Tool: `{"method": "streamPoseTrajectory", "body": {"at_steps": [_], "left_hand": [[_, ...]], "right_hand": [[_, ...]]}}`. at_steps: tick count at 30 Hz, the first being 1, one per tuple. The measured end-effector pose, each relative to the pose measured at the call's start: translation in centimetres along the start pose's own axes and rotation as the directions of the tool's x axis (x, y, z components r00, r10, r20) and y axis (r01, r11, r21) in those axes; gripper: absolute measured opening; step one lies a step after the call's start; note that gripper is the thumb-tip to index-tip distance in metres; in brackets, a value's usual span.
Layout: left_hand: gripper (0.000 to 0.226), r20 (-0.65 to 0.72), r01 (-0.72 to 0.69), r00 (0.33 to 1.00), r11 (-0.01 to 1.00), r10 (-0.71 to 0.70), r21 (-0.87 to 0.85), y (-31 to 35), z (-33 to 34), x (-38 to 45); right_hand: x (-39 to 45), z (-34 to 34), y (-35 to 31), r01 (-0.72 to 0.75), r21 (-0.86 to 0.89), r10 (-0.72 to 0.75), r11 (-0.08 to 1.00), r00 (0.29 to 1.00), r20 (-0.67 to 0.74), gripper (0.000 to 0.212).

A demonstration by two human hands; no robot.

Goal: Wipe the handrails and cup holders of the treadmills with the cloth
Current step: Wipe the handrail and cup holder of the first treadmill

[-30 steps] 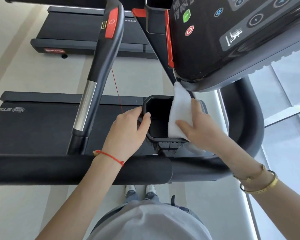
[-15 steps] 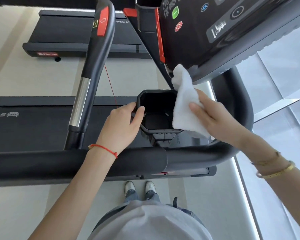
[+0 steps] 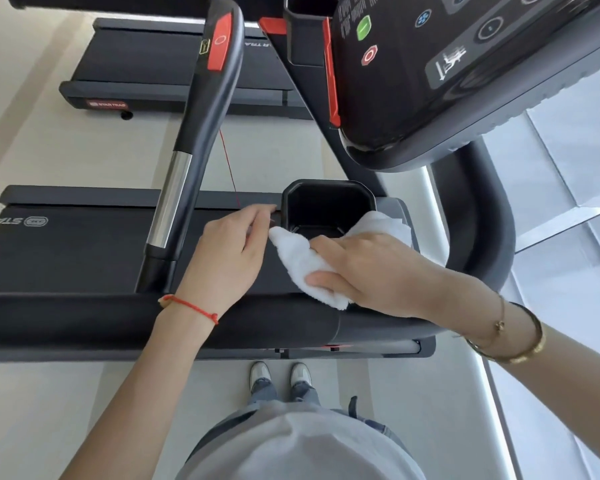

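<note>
**Treadmill, cup holder and cloth: items in view**

Black padded front handrail (image 3: 84, 317) is running across the frame. Black plastic octagonal cup holder (image 3: 328, 206) is sitting beyond it. Right hand (image 3: 371, 271) is gripping the white terry cloth (image 3: 298, 261), pressing it over the holder's near rim. Left hand (image 3: 229, 251) (red string at the wrist) is resting beside the holder, fingers curled; whether they are holding anything cannot be told.

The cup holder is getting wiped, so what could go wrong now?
The cloth covers only the near rim of the cup holder, so the far rim and the dark inside might get skipped. The left hand rests right beside the thin red cord hanging from the handrail, and it could snag and tug it.
</note>
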State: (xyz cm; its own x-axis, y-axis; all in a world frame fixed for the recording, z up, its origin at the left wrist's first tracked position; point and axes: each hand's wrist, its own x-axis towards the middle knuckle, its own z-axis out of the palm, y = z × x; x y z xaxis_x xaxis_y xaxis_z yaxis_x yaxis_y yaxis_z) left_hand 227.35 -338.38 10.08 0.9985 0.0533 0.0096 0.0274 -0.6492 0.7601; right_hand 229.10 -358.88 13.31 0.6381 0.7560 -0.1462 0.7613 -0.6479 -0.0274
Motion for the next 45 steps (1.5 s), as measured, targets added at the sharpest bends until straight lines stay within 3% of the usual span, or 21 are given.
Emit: {"method": "streamPoseTrajectory", "body": {"at_steps": [3,5,9,17,23,26,31,35,39,42,45], "left_hand": [[0.035,-0.002,-0.004,1.0,1.0,0.004,-0.017,-0.2,0.0,0.0],[0.035,0.004,0.001,1.0,1.0,0.0,-0.023,-0.3,0.0,-0.1],[0.035,0.027,-0.001,1.0,1.0,0.002,-0.03,-0.3,-0.1,-0.2],[0.035,0.039,-0.014,0.999,0.999,0.015,-0.043,0.0,0.0,-0.3],[0.04,0.059,-0.041,0.997,0.998,0.043,-0.044,0.1,0.3,0.3],[0.04,0.11,-0.037,0.993,0.995,0.047,-0.093,-0.1,-0.1,0.7],[0.038,0.137,-0.017,0.99,0.983,0.043,-0.185,-0.6,-1.3,1.6],[0.04,0.137,-0.06,0.988,0.994,0.072,-0.091,-1.4,-1.6,1.9],[0.033,0.127,-0.09,0.987,0.994,0.098,-0.063,-1.8,-1.0,1.4],[0.03,0.138,-0.107,0.984,0.993,0.112,-0.046,-1.9,-0.7,0.9],[0.027,0.137,-0.12,0.983,0.992,0.123,-0.03,-1.8,-0.5,0.8]], "right_hand": [[-2.1,0.1,1.7,0.081,0.04,-0.078,0.996,0.995,-0.063,0.048],[-3.1,0.3,3.3,0.118,-0.076,-0.126,0.99,0.985,-0.114,0.04],[-2.7,0.4,4.0,0.149,-0.064,-0.153,0.987,0.985,-0.078,0.044],[0.6,1.3,-1.6,-0.184,-0.058,0.176,0.981,0.977,-0.121,0.051],[-1.3,0.9,-1.7,-0.19,0.103,0.208,0.976,0.955,-0.21,0.047],[-1.7,0.9,-1.7,-0.211,0.129,0.23,0.969,0.961,-0.153,0.052],[2.3,1.2,-5.0,-0.466,-0.105,0.419,0.879,0.858,-0.298,0.057],[4.7,0.8,-6.7,-0.594,-0.028,0.549,0.804,0.759,-0.349,0.037],[8.1,0.5,-5.2,-0.649,0.126,0.661,0.751,0.736,-0.151,0.02],[8.6,0.2,-3.9,-0.566,0.184,0.592,0.804,0.793,-0.147,0.007],[6.7,0.2,-3.7,-0.498,0.261,0.526,0.827,0.85,-0.042,0.027]]}}
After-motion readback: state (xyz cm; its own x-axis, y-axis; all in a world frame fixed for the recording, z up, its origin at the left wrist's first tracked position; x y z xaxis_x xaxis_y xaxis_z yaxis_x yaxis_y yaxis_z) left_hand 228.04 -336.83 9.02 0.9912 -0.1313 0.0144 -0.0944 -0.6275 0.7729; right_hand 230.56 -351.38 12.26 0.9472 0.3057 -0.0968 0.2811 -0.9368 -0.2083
